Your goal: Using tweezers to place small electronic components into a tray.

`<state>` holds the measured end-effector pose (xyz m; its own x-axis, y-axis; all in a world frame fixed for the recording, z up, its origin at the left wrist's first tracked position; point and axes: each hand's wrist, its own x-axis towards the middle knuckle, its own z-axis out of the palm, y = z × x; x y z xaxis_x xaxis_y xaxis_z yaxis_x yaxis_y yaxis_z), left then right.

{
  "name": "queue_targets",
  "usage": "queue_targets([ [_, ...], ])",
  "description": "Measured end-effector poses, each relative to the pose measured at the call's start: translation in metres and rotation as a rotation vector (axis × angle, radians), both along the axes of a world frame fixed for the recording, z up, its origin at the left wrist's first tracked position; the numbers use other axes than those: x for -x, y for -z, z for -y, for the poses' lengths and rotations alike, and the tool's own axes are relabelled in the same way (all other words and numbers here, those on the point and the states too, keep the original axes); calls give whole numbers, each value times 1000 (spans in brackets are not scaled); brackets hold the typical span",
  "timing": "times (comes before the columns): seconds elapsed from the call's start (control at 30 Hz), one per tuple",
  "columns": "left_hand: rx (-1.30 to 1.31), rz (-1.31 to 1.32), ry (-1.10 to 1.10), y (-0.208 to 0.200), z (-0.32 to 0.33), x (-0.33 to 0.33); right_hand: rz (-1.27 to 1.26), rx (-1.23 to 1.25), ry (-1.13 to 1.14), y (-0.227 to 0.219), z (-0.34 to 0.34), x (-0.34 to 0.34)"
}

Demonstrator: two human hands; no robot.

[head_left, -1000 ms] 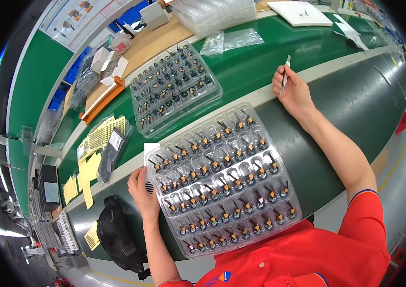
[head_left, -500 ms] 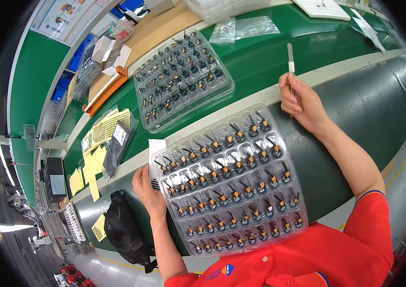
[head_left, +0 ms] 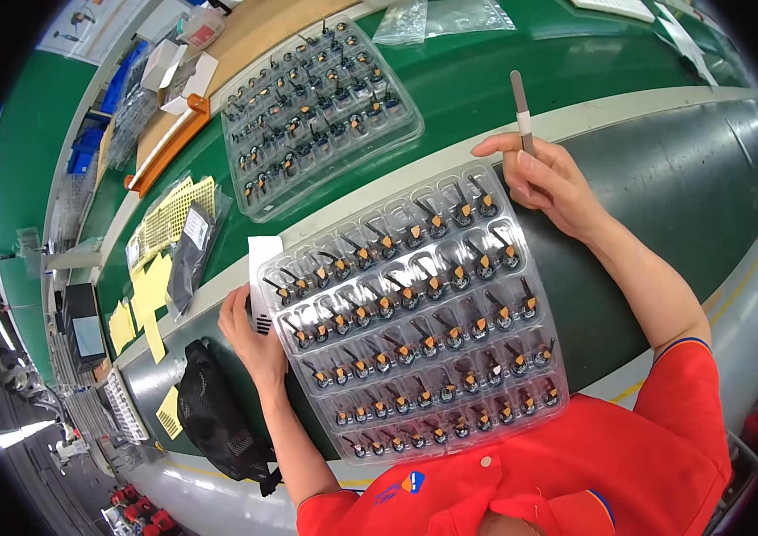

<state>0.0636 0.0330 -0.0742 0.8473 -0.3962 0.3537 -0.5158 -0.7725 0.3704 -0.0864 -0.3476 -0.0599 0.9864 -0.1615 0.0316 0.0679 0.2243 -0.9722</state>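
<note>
Fingers on your right hand (head_left: 550, 181) grasp a slim tool (head_left: 524, 123), upper right; whether your left hand (head_left: 258, 353) grips the central tray (head_left: 529, 268) is unclear; tilting could spill parts (head_left: 428, 342).

Bright, even white light filled your view, leaving only soft shadows. Glare drew a whitish band across the clear tray (head_left: 397, 266) before you; paler sheen lay on the green counter (head_left: 566, 76). At lower left, a lamp (head_left: 26, 434) burned out to white. Your view's centre appeared sharp; toward its margins, straight edges bent, detail softened and corners blackened.
</note>
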Motion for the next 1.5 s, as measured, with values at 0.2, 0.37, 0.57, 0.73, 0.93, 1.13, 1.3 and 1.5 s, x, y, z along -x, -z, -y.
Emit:
queue_targets([
  [0.2,62,-22,20,-2,3,-2,10,8,11,2,1,0],
  [0.37,166,-96,-97,4,-5,2,13,-3,38,6,1,0],
  [0.57,346,-110,-151,-6,-35,-11,7,10,36,4,-1,-2],
  [0.73,1242,-236,-102,-55,-55,6,1,87,64,0,-1,-2],
  [0.93,1528,-778,607,-82,-43,57,-7,37,76,-3,-9,0],
  [1.13,1295,-659,191,-56,-3,64,-100,71,83,-5,-17,6],
  [1.3,1465,-1094,305,-37,8,68,-124,96,132,3,-23,6],
  [1.5,1551,-1116,364,-34,14,68,-112,6,158,6,-30,7],
])
